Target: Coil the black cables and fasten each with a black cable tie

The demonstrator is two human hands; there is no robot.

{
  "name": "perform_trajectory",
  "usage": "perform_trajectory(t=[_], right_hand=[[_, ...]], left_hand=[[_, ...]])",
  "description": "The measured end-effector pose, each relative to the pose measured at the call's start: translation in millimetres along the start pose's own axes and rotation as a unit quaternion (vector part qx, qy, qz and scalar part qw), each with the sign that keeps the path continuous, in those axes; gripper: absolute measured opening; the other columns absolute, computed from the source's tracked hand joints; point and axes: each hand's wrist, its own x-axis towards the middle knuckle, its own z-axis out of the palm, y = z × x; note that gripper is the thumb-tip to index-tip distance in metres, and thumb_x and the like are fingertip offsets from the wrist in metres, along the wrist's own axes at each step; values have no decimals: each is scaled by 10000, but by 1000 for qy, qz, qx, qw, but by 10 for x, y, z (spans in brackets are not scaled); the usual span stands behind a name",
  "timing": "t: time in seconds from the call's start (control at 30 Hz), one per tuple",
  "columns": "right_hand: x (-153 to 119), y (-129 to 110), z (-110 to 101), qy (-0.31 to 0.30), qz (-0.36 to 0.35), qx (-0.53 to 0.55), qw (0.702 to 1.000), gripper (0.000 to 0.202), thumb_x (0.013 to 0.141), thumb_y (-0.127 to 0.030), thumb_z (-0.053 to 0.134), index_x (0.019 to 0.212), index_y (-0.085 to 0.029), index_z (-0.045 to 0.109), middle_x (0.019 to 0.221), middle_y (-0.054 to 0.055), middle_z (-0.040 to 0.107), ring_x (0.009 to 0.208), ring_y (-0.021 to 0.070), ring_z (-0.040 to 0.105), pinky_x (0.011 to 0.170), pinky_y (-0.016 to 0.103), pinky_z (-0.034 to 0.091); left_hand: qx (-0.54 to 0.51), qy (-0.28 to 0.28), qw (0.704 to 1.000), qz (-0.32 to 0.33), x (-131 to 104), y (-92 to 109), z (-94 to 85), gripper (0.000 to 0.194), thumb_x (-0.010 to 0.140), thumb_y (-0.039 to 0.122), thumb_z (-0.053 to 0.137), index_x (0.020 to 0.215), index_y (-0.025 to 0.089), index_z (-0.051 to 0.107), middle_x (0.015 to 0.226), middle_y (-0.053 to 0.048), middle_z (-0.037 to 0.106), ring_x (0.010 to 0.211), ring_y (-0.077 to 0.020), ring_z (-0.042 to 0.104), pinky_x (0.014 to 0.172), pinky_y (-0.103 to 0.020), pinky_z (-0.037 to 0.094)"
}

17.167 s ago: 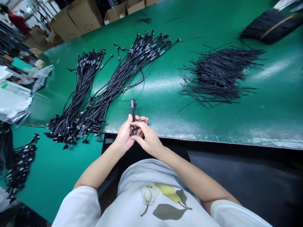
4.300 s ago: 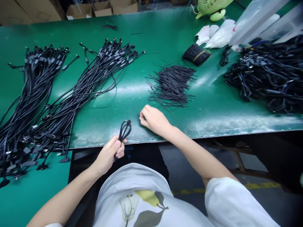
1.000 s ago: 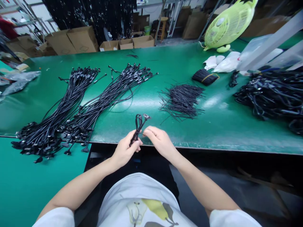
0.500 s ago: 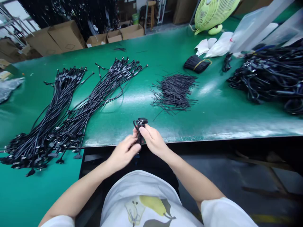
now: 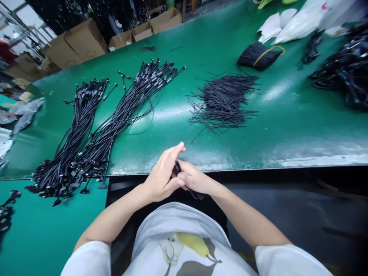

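Note:
A small black cable bundle (image 5: 177, 167) is between my hands at the table's front edge, mostly covered by fingers; its lower end hangs below my right hand. My right hand (image 5: 195, 177) is closed around it. Pressed against its other side is my left hand (image 5: 163, 172), fingers stretched out and pointing up and away, thumb near the right fingers. Beyond my hands lies a loose pile of thin black ties (image 5: 227, 100). Two long bunches of black cables, one at the left (image 5: 83, 111) and one beside it (image 5: 126, 103), lie on the green table (image 5: 166, 126).
A black bundle with a yellow band (image 5: 257, 56) lies behind the tie pile. White bags (image 5: 301, 23) and a heap of black cables (image 5: 345, 73) are at the right. Clear plastic bags (image 5: 28, 111) lie far left; cardboard boxes (image 5: 86, 40) stand behind the table.
The view has shifted right and down. My left hand has come up against the bundle, its fingers now stretched over it. The bundle has turned, with its end now hanging below my right hand.

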Motion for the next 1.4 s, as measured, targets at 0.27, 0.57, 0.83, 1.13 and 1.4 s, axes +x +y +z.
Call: perform_trajectory(t=[0.27, 0.57, 0.83, 1.13, 1.4], right_hand=[[-82, -120, -108, 90, 18, -398, 913, 136, 868, -259, 552, 946, -156, 592, 899, 78, 706, 774, 204, 671, 661, 264, 423], [-1, -256, -207, 51, 103, -507, 854, 406, 940, -434, 521, 1211, -131, 511, 963, 131, 723, 812, 256, 709, 616, 276, 451], [-29, -57, -168, 193, -37, -568, 799, 412, 982, -407, 414, 1248, -107, 508, 958, 140, 683, 826, 218, 659, 672, 303, 474], [-37, -50, -156, 211, -64, -530, 819, 531, 992, -529, 242, 1209, -127, 512, 1011, 140, 683, 853, 209, 655, 676, 286, 469], [-12, -199, -174, 216, -53, -569, 792, 461, 1018, -404, 254, 1314, -147, 497, 918, 98, 677, 793, 189, 625, 659, 277, 432]], left_hand=[[-73, 3, 993, -89, 12, -28, -89, 394, 971, 397, 415, 1287, 210, 558, 1176, -106, 612, 1108, -227, 559, 1014, -385, 414], [-253, 76, 953, -149, 21, -98, 15, 418, 895, 257, 599, 1306, 217, 530, 1419, -105, 526, 1358, -237, 431, 1149, -408, 328], [-260, 139, 939, -175, 68, -175, 23, 363, 793, 262, 723, 1139, 200, 633, 1264, -109, 640, 1249, -254, 547, 1084, -423, 417], [-223, 100, 954, -173, 158, -219, -158, 278, 777, 255, 740, 1052, 226, 711, 1096, -67, 621, 1058, -206, 610, 972, -356, 499], [-214, 162, 951, -156, 84, -224, -61, 407, 713, 280, 796, 1099, 235, 676, 1148, -64, 572, 1041, -196, 606, 943, -348, 535]])
